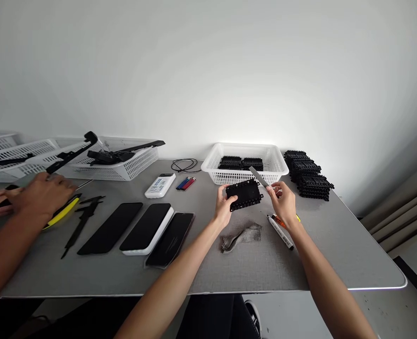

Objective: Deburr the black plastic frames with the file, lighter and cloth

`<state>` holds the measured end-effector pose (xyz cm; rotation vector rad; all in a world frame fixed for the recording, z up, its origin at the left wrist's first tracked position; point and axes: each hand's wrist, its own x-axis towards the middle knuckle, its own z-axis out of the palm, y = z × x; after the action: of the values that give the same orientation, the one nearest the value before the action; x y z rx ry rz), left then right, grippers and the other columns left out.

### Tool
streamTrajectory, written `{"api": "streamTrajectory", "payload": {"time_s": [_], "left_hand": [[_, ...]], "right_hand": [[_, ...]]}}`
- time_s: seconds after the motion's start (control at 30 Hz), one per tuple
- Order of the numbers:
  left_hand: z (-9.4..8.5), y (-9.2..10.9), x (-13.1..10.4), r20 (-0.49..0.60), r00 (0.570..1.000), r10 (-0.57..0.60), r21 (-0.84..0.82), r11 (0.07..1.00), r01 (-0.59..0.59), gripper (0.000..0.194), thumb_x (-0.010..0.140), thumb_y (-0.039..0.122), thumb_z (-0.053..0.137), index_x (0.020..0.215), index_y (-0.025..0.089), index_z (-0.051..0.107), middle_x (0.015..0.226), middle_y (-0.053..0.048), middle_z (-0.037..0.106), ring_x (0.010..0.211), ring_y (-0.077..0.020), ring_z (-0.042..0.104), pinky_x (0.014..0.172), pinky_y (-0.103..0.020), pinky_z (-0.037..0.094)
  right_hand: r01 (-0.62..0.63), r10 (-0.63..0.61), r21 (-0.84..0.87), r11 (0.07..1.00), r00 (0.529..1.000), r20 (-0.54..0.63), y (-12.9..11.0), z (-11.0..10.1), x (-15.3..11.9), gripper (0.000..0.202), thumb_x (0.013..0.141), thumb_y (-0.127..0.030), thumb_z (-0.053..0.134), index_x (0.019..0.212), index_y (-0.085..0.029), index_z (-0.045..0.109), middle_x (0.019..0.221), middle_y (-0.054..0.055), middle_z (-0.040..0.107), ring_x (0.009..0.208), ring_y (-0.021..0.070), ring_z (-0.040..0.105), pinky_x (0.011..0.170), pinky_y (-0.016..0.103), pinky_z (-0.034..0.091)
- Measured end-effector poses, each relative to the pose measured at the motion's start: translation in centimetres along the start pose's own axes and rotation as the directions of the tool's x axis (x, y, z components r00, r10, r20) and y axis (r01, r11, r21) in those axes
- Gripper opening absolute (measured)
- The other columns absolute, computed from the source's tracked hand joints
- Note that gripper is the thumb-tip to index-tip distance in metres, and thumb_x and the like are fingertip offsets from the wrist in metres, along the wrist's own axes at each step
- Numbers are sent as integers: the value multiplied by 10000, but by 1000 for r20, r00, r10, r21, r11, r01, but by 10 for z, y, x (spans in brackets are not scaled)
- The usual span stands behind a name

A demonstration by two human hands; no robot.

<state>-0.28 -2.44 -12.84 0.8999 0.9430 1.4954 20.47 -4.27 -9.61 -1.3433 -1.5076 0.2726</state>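
My left hand grips a rectangular black plastic part by its left end, with the thumb across its face. The part has small toothed tabs along its edges and is tilted up off the table. My right hand pinches a flat grey metal strip, whose far end points up and left above the part; whether it is a file or a blade I cannot tell. Below the hands lies a crumpled grey-brown cloth. A white marker and an orange-handled tool rest under my right wrist.
Behind my hands, a white basket holds similar black parts; stacks of black parts stand at right. Three dark-screened devices, a caliper, a white box, lighters and a cable lie left. A co-worker's hand works far left.
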Motion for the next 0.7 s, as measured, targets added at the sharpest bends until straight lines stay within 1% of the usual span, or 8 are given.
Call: {"api": "streamTrajectory", "payload": {"time_s": [0.1,0.2,0.27,0.33,0.4,0.47,0.57,0.7], "left_hand": [[1,-3,-1,-10,1000,-28,-27,999,28,442,607,229,744,952,236,467,835,27,643,727,-164,644,618,-293,529],[2,-5,-2,9,998,-54,-27,998,55,382,605,246,763,867,202,488,832,-3,661,734,-171,657,643,-315,550],[3,-5,-4,41,997,-71,-5,997,71,379,600,244,775,885,191,530,845,-21,682,738,-184,668,646,-332,561],[4,-4,-6,79,994,-79,37,996,77,439,575,213,801,957,192,586,876,-31,708,767,-202,681,655,-345,570],[5,-4,-8,127,988,-83,98,993,71,499,537,169,836,997,190,644,898,-48,733,811,-224,693,694,-357,575],[6,-4,-11,171,982,-83,166,985,55,458,531,174,864,957,167,697,888,-75,749,833,-249,701,735,-377,573],[8,-7,-14,202,978,-49,234,972,0,364,610,283,856,926,153,730,916,-104,760,861,-274,707,784,-408,566],[6,-9,-11,203,978,49,283,953,-107,328,678,338,816,946,170,728,975,-95,760,928,-274,702,846,-396,549]], "right_hand": [[38,-35,-24,999,995,96,-1,0,0,466,792,-623,649,960,-190,684,915,87,674,726,195,594,667,312,460],[3,-3,4,1000,986,169,-2,1,-1,419,783,-597,669,909,-199,708,917,81,713,742,207,620,685,324,473],[-29,23,32,999,982,188,-2,2,-3,377,817,-566,644,866,-200,721,874,69,732,736,208,630,699,327,478],[-41,31,49,998,979,201,-3,3,-4,366,843,-548,621,840,-199,730,832,65,739,716,209,633,695,328,478],[-21,10,50,999,978,207,-4,3,-5,367,857,-542,604,835,-200,736,804,63,738,691,210,630,684,330,476],[34,-40,35,999,978,203,-5,3,-5,365,863,-539,597,855,-203,740,806,65,736,690,213,629,679,331,472],[122,-120,-1,993,975,187,-8,3,-6,367,876,-542,583,889,-210,739,837,70,732,712,213,635,677,323,465],[128,-118,-64,990,983,140,-13,1,-8,414,917,-561,523,813,-207,709,796,64,713,683,200,621,649,302,433]]}}
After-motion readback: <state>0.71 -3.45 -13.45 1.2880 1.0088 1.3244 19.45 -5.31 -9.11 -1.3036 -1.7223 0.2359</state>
